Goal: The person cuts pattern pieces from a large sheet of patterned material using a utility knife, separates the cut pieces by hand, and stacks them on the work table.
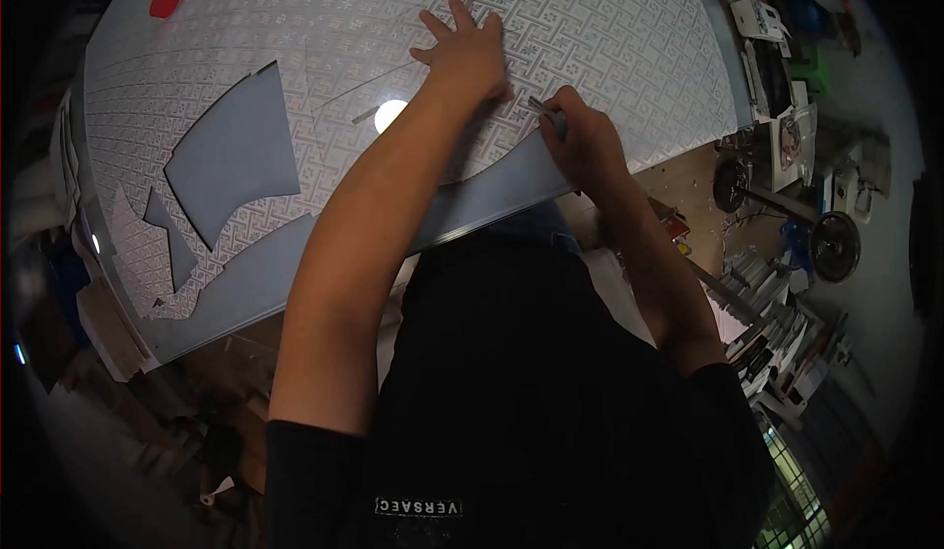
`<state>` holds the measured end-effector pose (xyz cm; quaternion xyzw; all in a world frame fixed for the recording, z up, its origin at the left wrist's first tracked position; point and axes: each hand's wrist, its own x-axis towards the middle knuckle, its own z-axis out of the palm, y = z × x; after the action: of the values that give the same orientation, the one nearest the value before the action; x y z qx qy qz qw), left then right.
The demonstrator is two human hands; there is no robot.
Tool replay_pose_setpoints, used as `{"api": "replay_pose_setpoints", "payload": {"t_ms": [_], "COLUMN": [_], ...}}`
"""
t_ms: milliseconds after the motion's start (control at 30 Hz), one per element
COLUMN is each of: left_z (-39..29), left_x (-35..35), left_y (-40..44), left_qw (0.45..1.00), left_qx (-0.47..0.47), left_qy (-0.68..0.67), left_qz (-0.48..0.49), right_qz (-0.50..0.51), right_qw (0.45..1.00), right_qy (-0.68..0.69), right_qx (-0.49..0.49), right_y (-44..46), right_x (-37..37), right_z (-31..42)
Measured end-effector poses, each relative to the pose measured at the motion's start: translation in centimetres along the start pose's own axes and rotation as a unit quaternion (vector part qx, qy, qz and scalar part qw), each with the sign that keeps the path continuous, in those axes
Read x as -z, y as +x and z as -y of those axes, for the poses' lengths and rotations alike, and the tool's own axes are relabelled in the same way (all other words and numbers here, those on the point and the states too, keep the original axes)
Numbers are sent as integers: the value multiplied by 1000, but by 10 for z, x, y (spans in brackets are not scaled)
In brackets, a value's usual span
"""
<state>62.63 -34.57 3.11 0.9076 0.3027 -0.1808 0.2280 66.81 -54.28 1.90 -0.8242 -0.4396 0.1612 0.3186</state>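
My left hand [470, 53] lies with its fingers spread on a large pale sheet [619, 48] printed with a lattice pattern. To its right and nearer to me, my right hand [592, 141] is closed around a slim grey tool [539, 107] that looks like a utility knife. Its tip points up and left at the sheet, close to the curved cut edge. Whether the blade touches the sheet I cannot tell. A large cut-out opening [241, 156] in the sheet at the left shows the grey-blue surface beneath.
A red round object [166, 0] sits at the far left of the sheet. The table's grey front border [492, 195] runs close to my body. Beyond the right edge are a dumbbell-like bar with round ends [834, 246] and stacked papers [762, 293].
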Motion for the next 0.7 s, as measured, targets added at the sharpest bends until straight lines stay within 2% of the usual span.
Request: {"api": "replay_pose_setpoints", "payload": {"t_ms": [233,433,533,600,633,700], "left_z": [0,0,1,1,0,-2], "left_x": [2,1,-2,-4,-5,-6], "left_y": [0,2,4,6,7,8], "left_qw": [1000,999,999,999,998,996], "left_qx": [-4,-17,-21,-25,-12,2], "left_qy": [10,28,39,46,65,85], "left_qz": [4,3,-1,-4,-9,-15], "right_qz": [25,-54,-93,-154,-155,-238], "right_qw": [999,996,992,987,987,969], "right_qy": [-16,-10,39,34,34,20], "right_qx": [-36,-66,-72,-21,-23,56], "right_y": [5,-6,-14,-16,-19,-22], "right_x": [1,-21,-32,-39,-46,-58], "right_z": [10,7,3,0,-2,-8]}}
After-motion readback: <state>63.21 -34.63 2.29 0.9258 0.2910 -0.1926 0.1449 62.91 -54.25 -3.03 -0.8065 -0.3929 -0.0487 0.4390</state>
